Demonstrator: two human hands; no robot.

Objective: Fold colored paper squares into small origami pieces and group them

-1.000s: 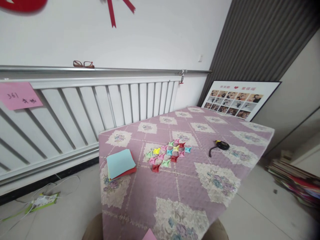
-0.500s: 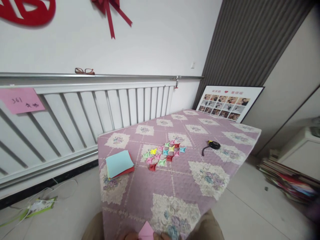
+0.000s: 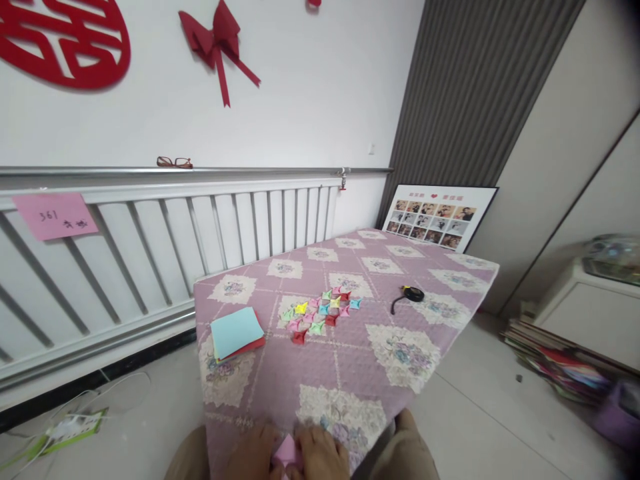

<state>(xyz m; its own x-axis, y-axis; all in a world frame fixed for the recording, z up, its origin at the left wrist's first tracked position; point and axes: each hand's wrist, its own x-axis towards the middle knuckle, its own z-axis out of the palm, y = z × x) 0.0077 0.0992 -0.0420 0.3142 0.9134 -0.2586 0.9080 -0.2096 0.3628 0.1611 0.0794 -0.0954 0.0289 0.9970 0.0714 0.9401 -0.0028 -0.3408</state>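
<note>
At the bottom edge, my left hand (image 3: 250, 455) and my right hand (image 3: 320, 455) meet over a small pink folded paper (image 3: 287, 453), both pinching it on the near end of the table. Farther out on the purple patterned tablecloth (image 3: 350, 360) lies a cluster of several small coloured folded paper pieces (image 3: 320, 312). A stack of coloured paper squares (image 3: 236, 333), light blue on top and red beneath, sits to the left of that cluster.
A black tape measure (image 3: 411, 294) lies right of the cluster. A white radiator (image 3: 150, 240) with glasses (image 3: 174, 162) on its pipe and a pink note (image 3: 54, 215) runs along the wall. A photo board (image 3: 434, 218) leans beyond; books (image 3: 555, 357) and cables (image 3: 70, 420) lie on the floor.
The camera has tilted up and back, so more wall shows. My two hands have come into view at the bottom, closed around the pink paper that was only peeking in before.
</note>
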